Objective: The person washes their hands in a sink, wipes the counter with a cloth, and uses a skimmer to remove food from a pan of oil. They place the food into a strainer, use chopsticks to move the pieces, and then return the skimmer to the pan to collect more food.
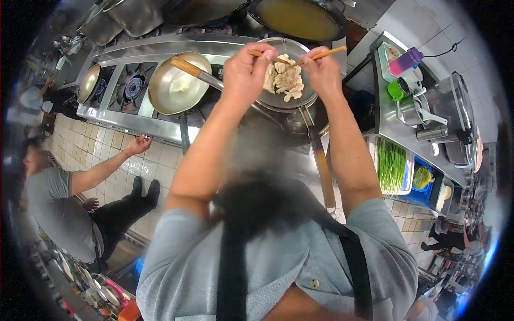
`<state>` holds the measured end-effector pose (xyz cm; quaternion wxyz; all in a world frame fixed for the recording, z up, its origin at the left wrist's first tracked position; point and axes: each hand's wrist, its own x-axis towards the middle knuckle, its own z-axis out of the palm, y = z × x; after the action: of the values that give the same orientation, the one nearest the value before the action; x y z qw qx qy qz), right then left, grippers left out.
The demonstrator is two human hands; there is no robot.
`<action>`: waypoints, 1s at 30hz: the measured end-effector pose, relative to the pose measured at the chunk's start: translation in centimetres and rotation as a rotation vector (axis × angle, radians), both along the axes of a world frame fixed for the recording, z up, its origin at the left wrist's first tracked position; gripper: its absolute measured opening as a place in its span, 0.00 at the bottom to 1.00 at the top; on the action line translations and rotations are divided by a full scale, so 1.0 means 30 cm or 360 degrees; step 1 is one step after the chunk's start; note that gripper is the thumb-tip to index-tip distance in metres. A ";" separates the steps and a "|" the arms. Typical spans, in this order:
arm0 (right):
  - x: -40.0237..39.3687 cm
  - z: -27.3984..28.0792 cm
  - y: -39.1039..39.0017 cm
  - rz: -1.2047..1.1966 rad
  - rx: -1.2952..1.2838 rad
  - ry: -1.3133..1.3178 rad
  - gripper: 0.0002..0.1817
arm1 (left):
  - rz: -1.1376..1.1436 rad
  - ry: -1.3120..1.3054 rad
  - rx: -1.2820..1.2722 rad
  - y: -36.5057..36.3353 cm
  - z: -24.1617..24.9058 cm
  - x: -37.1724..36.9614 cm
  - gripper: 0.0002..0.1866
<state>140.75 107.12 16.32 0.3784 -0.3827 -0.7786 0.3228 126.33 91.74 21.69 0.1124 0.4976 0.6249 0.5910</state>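
Pale pieces of what looks like cooked meat (288, 80) lie in a round, shallow, long-handled strainer or pan (284, 101) over the stove. My left hand (247, 72) is closed around a thin wooden stick like a chopstick (261, 54), above the left side of the pieces. Over their right side, my right hand (322, 75) grips a second such stick (333, 52). Both stick tips meet at the food, partly hidden by my fingers. A ladle-like tool with a wooden handle (186, 67) lies beside my left wrist.
A pan with pale liquid (179, 88) sits on the stove at left, beside a bare burner (133, 88). A large wok of yellowish liquid (300, 18) stands behind. Another person (64, 208) reaches toward the stove edge. Green stalks (391, 166) fill a tray at right.
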 end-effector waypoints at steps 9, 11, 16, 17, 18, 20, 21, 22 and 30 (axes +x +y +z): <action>0.102 0.143 -0.171 0.0158 -0.0031 0.0612 0.04 | -0.0114 -0.0229 0.0202 -0.195 -0.098 -0.049 0.07; 0.119 0.124 -0.206 0.0134 0.0053 0.0315 0.04 | -0.0105 -0.0314 0.0084 -0.224 -0.110 -0.051 0.06; 0.078 0.165 -0.359 0.0355 0.0212 -0.0249 0.06 | -0.0238 0.0044 0.0238 -0.228 -0.054 0.004 0.11; 0.066 0.172 -0.389 0.0441 0.0368 -0.0419 0.07 | -0.0298 0.0202 0.0262 -0.232 -0.024 0.026 0.12; 0.055 0.174 -0.408 0.0525 0.0523 -0.0589 0.09 | -0.0358 0.0361 0.0286 -0.234 -0.008 0.045 0.13; 0.047 0.147 -0.421 0.0507 0.0672 -0.0532 0.12 | -0.0418 0.0360 0.0310 -0.232 0.001 0.066 0.13; 0.050 0.150 -0.429 0.0515 0.0640 -0.0627 0.11 | -0.0391 0.0452 0.0298 -0.233 0.003 0.068 0.13; 0.054 0.154 -0.438 0.0524 0.0607 -0.0721 0.10 | -0.0361 0.0544 0.0286 -0.235 0.006 0.069 0.12; 0.327 0.196 -0.517 0.0135 0.0070 -0.0730 0.15 | -0.0322 0.0300 0.0339 -0.330 0.006 0.027 0.09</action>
<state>150.56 91.61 22.19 0.1859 -0.4048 -0.8663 0.2260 127.14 81.85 21.86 0.0588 0.6202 0.5132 0.5904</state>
